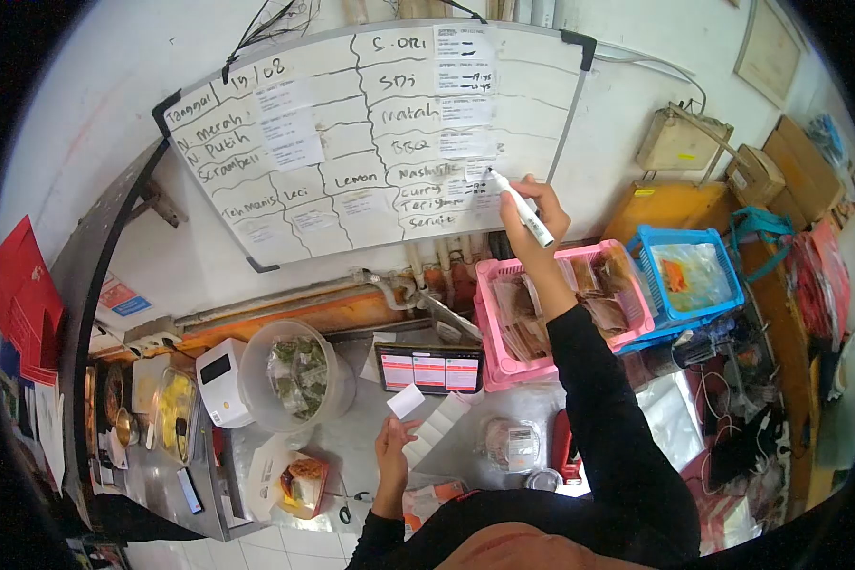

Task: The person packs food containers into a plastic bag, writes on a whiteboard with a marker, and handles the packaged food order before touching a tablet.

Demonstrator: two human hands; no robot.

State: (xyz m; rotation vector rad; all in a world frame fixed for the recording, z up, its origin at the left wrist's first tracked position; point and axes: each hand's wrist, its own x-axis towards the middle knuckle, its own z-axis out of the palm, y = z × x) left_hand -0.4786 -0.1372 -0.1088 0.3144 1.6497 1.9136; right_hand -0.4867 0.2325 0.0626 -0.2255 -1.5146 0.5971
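In my right hand (539, 217) is a white marker (527, 211), its dark tip at a small printed label on the whiteboard (532, 95). The board hangs on the wall and carries handwritten words, ruled rows and several stuck-on labels. My left hand (394, 446) is low over the metal counter, its fingers closed on a small white label (406, 402). A strip of white labels (435, 434) lies right beside those fingers; whether they also touch it, I cannot tell. Behind the left hand a tablet (430, 369) with a lit screen leans upright.
A pink basket (489, 285) of packets and a blue basket (651, 249) stand to the right. Left on the counter are a clear tub (342, 380) of green packets, a white label printer (222, 380), an open food box (303, 483) and scissors (345, 514).
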